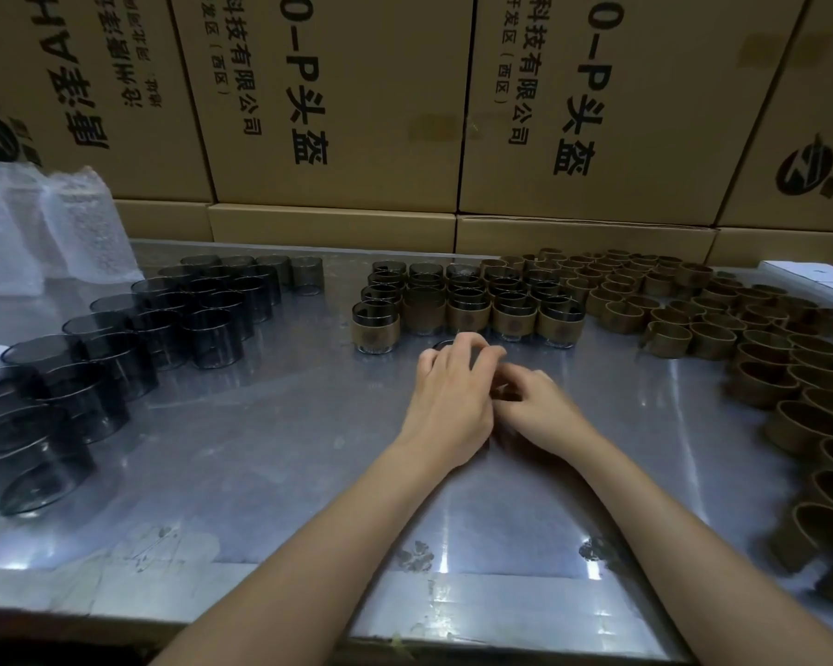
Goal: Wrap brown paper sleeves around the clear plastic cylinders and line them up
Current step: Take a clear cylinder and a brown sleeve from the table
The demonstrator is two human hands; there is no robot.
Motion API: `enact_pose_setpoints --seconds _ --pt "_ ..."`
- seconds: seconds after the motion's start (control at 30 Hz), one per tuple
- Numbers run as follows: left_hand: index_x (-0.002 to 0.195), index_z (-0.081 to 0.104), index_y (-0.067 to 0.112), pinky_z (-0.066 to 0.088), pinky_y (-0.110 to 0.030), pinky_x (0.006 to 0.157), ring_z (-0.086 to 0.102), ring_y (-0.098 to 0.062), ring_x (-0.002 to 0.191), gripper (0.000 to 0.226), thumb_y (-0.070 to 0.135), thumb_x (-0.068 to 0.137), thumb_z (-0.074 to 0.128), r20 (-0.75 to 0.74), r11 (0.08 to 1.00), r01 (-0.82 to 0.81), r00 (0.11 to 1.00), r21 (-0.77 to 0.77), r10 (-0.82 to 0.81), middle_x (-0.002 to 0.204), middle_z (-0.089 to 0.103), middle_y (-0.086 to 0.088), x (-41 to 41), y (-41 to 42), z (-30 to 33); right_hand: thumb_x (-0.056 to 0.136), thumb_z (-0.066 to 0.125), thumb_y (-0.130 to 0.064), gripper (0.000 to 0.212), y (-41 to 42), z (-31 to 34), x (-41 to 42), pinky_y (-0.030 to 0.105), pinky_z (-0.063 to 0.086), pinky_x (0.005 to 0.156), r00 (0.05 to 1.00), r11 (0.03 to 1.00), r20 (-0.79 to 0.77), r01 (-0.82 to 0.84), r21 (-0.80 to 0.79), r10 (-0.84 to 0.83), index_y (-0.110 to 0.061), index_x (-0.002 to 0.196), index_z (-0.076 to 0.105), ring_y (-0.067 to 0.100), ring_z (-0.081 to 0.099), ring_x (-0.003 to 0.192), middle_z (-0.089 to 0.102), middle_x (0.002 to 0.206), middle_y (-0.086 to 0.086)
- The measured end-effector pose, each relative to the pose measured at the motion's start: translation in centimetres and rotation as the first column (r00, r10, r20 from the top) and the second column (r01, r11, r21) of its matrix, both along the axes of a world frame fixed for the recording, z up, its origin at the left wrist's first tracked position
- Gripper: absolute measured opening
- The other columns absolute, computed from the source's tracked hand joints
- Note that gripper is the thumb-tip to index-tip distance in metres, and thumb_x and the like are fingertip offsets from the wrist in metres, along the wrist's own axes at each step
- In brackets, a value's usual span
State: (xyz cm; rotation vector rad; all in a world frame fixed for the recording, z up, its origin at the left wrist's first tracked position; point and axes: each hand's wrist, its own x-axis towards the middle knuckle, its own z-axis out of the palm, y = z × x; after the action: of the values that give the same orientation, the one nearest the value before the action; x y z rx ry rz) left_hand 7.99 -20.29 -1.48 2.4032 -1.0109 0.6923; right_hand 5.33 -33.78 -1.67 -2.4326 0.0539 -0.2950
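Head view: both hands (491, 391) together beside sleeved cylinders (467, 305).

Bare, smoky clear plastic cylinders (116, 348) are standing upright in close rows at the left of the tabletop (280, 473), running from the near left edge toward the far middle. At the far centre, sleeved cylinders (467, 295) are standing upright in a tidy block, each wearing a brown paper band round its lower half. Loose brown paper sleeves (722, 324), curled into open rings, are lying crowded together along the right side, from far to near.
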Motion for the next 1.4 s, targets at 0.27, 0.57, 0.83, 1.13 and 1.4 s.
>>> enact_pose_setpoints --seconds 0.27,0.57,0.83,1.13,1.4 --pt "0.126 0.055 0.019 0.029 -0.032 0.097 0.051 -0.015 0.106 0.041 0.001 0.089 0.047 -0.055 0.961 0.126 0.988 -0.247 -0.143 0.121 0.047 -0.002 0.1 -0.8 0.3 0.079 0.068 -0.027 0.047 -0.2 -0.3 -0.2 0.043 0.048 0.093 0.999 1.000 0.053 -0.002 0.031 0.000 -0.025 0.122 0.048 0.017 0.053 0.113 0.061 0.112 -0.006" --pt "0.116 0.060 0.020 0.037 -0.004 0.076 0.052 -0.004 0.101 0.026 0.014 0.101 0.040 -0.325 0.862 0.017 0.922 -0.506 -0.209 0.113 0.058 0.005 1.6 -0.3 0.3 0.079 0.073 -0.031 0.045 0.2 -0.1 -0.4 0.008 0.039 0.080 0.914 0.960 0.379 0.037 0.279 -0.146 -0.035 0.117 0.049 -0.015 0.046 0.101 0.051 0.115 -0.010" --pt "0.123 0.055 0.021 0.044 -0.028 0.083 0.058 -0.018 0.107 0.030 0.012 0.098 0.042 -0.531 0.967 -0.054 0.842 -0.248 -0.089 0.119 0.064 -0.002 2.2 -0.1 -0.3 0.081 0.065 -0.044 0.063 0.1 -0.3 -0.5 0.025 0.032 0.094 0.944 0.980 0.266 0.174 0.092 -0.192 -0.026 0.137 0.042 0.013 0.037 0.124 0.047 0.129 -0.006" --pt "0.125 0.054 0.021 0.038 -0.022 0.085 0.055 -0.015 0.108 0.030 0.012 0.099 0.043 -0.530 0.982 -0.023 0.844 -0.186 -0.081 0.123 0.062 0.000 2.4 0.1 -0.2 0.092 0.050 -0.047 0.068 -6.2 2.6 -3.4 0.055 0.002 0.115 0.598 0.545 0.066 0.766 -0.340 -0.799 -0.007 0.144 0.033 0.045 0.012 0.142 0.022 0.154 0.023" --pt "0.125 0.054 0.020 0.038 -0.023 0.085 0.052 -0.012 0.104 0.030 0.011 0.098 0.043 -0.525 0.988 0.009 0.846 -0.154 -0.090 0.122 0.061 0.000 2.5 0.1 -0.3 0.092 0.047 -0.050 0.074 -8.3 3.5 -4.8 0.056 -0.008 0.114 0.403 0.458 -0.218 0.782 -0.422 -0.889 -0.010 0.150 0.024 0.049 -0.001 0.143 0.003 0.158 0.025"
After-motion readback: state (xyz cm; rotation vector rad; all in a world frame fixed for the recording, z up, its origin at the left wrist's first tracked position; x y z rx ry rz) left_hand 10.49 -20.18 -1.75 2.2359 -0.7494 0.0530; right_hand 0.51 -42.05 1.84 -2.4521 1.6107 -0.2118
